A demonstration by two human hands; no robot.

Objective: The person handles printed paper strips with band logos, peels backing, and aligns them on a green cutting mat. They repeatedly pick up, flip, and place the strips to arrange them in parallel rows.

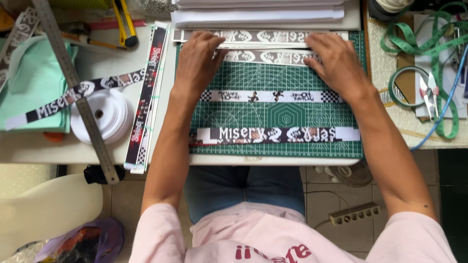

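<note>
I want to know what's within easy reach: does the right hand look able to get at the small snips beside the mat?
Probably yes. The right hand rests on the printed strip, and the snips lie uncovered just beyond it on the table, nothing between.

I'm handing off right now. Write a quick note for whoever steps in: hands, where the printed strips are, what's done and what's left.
Left hand: flat, palm down, pressing the left end of the printed strip at the mat's far edge.
Right hand: flat on the right end of the same strip; neither hand grips anything.
Cutting mat: a second patterned strip just below the hands, a checker-ended strip across the middle, a lettered strip at the near edge.
Off the mat, left: a bundle of strips, steel ruler, white tape roll, yellow utility knife.
Done: four strips laid out on the mat.
Left: the far strip looks still being positioned.
</note>
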